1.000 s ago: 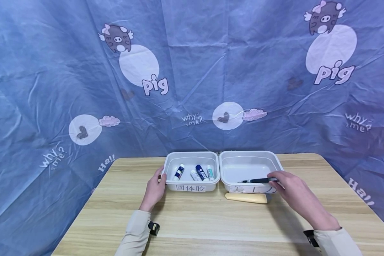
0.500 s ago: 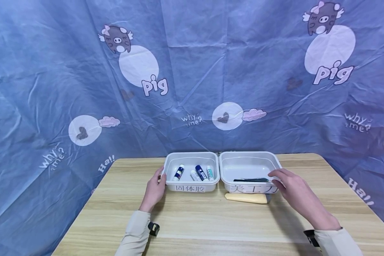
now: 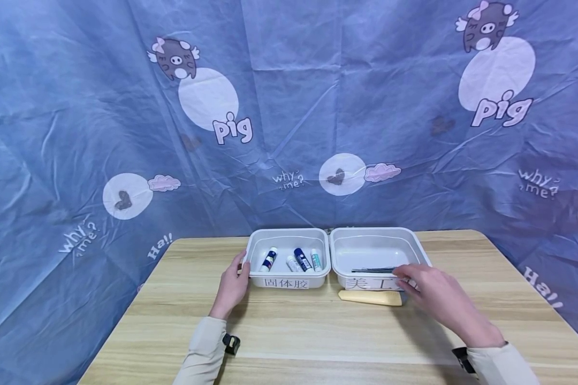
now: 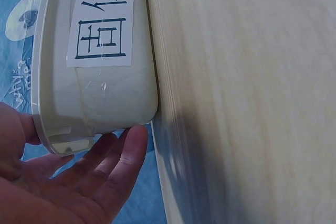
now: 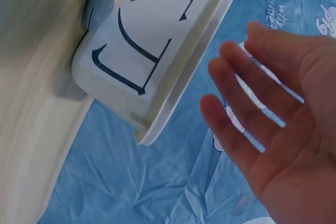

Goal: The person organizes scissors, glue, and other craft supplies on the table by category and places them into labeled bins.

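At the left white plastic bin (image 3: 289, 278), my left hand (image 3: 231, 283) grips the near left corner, thumb at the rim and fingers along the end wall (image 4: 105, 108). Several glue sticks lie inside this bin, among them a dark blue one (image 3: 302, 259) and a green-and-white one (image 3: 316, 260). My right hand (image 3: 435, 294) hovers by the near right corner of the right white bin (image 3: 380, 232), fingers apart and holding nothing in the right wrist view. Within that bin, a slim dark craft knife (image 3: 372, 270) lies along the front wall, partly hidden by the rim.
A pale yellow utility knife (image 3: 370, 298) with a grey end lies on the wooden table (image 3: 318, 337), directly before the right bin. Both bins stand side by side with paper labels (image 3: 286, 283) on their fronts. A blue printed cloth (image 3: 289, 107) hangs behind the table.
The right hand has let go of the black craft knife, which dropped into the right bin. That hand then shifted slightly left. The left hand has stayed in place.
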Tool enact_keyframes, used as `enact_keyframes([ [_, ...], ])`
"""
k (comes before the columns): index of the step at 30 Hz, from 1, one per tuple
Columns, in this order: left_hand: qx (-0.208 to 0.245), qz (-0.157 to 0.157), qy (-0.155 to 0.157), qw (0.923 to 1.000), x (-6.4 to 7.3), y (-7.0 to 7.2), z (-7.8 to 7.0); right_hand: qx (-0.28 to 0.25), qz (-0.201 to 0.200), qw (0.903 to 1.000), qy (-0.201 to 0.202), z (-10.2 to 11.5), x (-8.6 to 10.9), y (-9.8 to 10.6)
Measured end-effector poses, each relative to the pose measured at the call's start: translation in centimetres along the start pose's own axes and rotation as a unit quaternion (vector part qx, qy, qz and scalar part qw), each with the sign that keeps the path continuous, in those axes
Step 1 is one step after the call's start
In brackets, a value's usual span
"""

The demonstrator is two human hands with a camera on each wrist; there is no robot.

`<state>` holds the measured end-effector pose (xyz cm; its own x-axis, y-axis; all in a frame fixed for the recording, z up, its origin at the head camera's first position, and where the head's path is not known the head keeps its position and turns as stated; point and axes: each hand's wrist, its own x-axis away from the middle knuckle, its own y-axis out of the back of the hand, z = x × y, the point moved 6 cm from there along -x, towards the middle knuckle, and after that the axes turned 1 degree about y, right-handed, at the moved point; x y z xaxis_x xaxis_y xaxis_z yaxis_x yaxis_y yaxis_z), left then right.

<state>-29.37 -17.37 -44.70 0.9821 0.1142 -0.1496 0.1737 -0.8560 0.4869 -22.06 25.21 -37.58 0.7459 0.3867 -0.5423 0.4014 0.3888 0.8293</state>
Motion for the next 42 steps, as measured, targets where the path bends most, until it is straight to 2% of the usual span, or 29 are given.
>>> enact_keyframes([
  [7, 0.005, 0.001, 0.000, 1.0000, 0.0, 0.0, 0.0, -0.042, 0.094, 0.9947, 0.004, 0.6, 0.2, -2.0],
  [14, 0.000, 0.002, -0.001, 1.0000, 0.0, 0.0, 0.1, -0.070, 0.140, 0.9877, -0.001, 0.6, 0.6, -3.9],
  [24, -0.004, 0.000, -0.003, 1.0000, 0.0, -0.1, 0.1, -0.057, 0.144, 0.9875, 0.027, 0.8, 1.2, -5.4],
  [32, -0.006, -0.003, -0.001, 1.0000, -0.1, 0.0, 0.2, -0.064, 0.139, 0.9857, 0.069, 1.3, 1.5, -5.9],
  [37, -0.012, -0.007, -0.006, 0.9999, 0.0, 0.0, 0.2, -0.063, 0.147, 0.9844, 0.074, 1.6, 1.6, -6.4],
  [42, -0.021, -0.010, -0.011, 0.9997, 0.0, 0.0, 0.1, -0.049, 0.129, 0.9863, 0.090, 2.0, 1.7, -6.2],
])
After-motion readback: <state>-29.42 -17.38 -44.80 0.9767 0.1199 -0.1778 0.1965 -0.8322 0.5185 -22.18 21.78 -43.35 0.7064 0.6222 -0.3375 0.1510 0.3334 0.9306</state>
